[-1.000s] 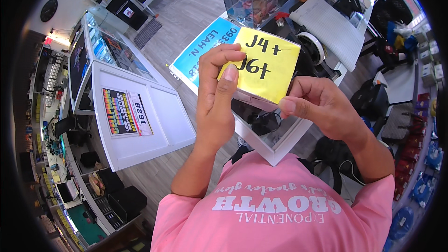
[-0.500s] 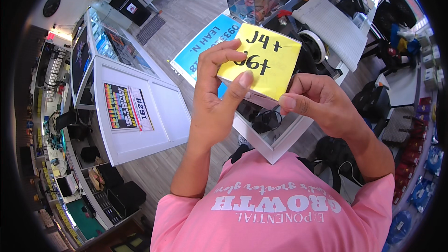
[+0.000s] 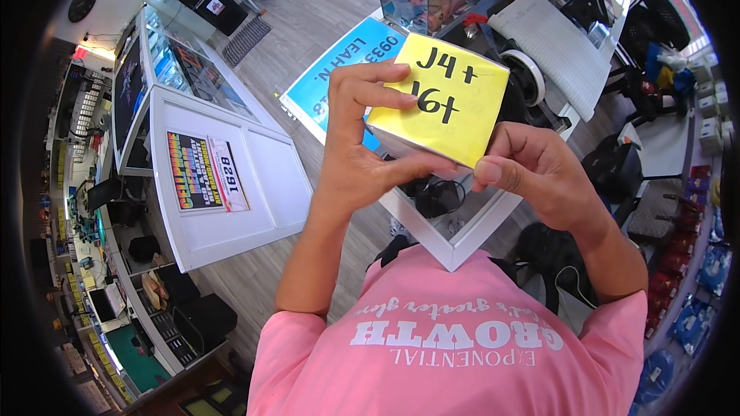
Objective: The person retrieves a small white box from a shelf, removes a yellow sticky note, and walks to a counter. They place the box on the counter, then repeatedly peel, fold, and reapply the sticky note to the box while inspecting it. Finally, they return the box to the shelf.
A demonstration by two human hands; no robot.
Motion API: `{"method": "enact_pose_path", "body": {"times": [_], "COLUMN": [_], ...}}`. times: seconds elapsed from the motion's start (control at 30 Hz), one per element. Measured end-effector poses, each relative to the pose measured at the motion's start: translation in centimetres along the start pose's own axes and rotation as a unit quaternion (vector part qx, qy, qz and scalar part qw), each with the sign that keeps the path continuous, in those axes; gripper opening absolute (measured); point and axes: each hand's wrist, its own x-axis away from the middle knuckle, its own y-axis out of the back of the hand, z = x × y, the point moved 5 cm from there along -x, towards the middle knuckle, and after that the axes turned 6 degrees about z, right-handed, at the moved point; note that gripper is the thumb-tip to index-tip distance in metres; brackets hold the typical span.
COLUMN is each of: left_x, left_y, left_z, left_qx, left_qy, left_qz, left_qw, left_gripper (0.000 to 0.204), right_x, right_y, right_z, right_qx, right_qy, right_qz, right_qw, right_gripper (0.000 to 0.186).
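A small box (image 3: 470,81) with a bright yellow face and black handwriting is held up in front of my chest, tilted so the yellow side faces me. My left hand (image 3: 370,127) grips it from the left: the fingers lie over the upper left edge and the thumb runs along the lower side. At the lower right corner, my right hand (image 3: 528,173) pinches the box between thumb and bent fingers. Under the hands is a glass-topped display counter with a white frame (image 3: 452,250). The underside of the box is hidden from view.
A white display cabinet (image 3: 270,185) with a poster stands to the left. Beyond the box are a blue sign (image 3: 316,85), a clear glass case (image 3: 432,0), an open ruled notebook (image 3: 555,50) and a white tape roll (image 3: 528,77). Packaged goods (image 3: 690,262) hang at the right.
The box has shifted slightly right and tilted. My left thumb has slid off the yellow face down to its lower side. My right hand keeps its pinch at the corner.
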Motion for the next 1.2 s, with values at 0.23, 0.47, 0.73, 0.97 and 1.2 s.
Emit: {"method": "enact_pose_path", "body": {"times": [0.23, 0.47, 0.73, 0.97, 1.2], "left_x": [-0.2, -0.1, 0.2, 0.3, 0.8], "left_y": [-0.3, 0.8, 1.1, 1.1, 0.6], "left_z": [-0.3, 0.2, 0.8, 1.0, 0.9], "left_qx": [0.01, 0.041, 0.073, 0.104, 0.105], "left_qy": [0.054, 0.039, 0.034, 0.035, 0.04], "left_qz": [0.016, 0.054, 0.073, 0.068, 0.036], "left_qw": [0.998, 0.997, 0.994, 0.992, 0.993], "left_gripper": [0.07, 0.05, 0.045, 0.047, 0.046], "right_x": [0.0, -0.2, -0.6, -0.8, 1.4], "right_y": [0.2, 0.9, 0.9, 1.2, 0.8], "right_z": [-0.2, -0.3, -0.1, -3.1, -2.9], "right_qx": [0.007, 0.042, 0.166, 0.164, 0.144], "right_qy": [0.0, 0.041, 0.167, 0.058, 0.234], "right_qz": [0.002, 0.023, 0.007, -0.052, -0.167], "right_qw": [1.0, 0.998, 0.972, 0.983, 0.947], "right_gripper": [0.025, 0.022, 0.018, 0.022, 0.025]}}
